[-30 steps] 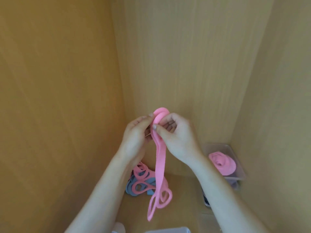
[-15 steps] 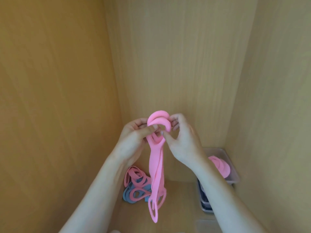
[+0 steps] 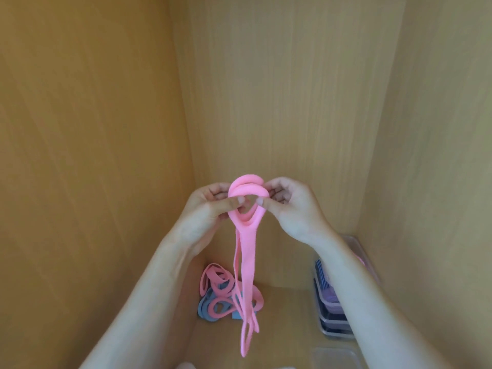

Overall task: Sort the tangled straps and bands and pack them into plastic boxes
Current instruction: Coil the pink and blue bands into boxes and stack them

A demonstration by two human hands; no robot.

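Note:
I hold a long pink band (image 3: 246, 265) up in front of the wooden back wall. Its top is wound into a small coil between my hands, and its loose tail hangs down. My left hand (image 3: 210, 209) pinches the coil's left side with thumb and fingers. My right hand (image 3: 290, 206) pinches the right side the same way. Below, on the shelf floor, lies a tangled pile of pink and blue bands (image 3: 221, 299). Stacked plastic boxes (image 3: 332, 312) stand at the right, partly hidden by my right forearm.
Wooden walls close in on the left, back and right. A clear plastic box or lid (image 3: 335, 356) lies at the bottom edge, right of centre. A pale object shows faintly at the bottom edge in the middle.
The coil at the top of the pink band has grown by another turn. The hanging tail has shortened and risen. The view has shifted, so the boxes at the right sit lower.

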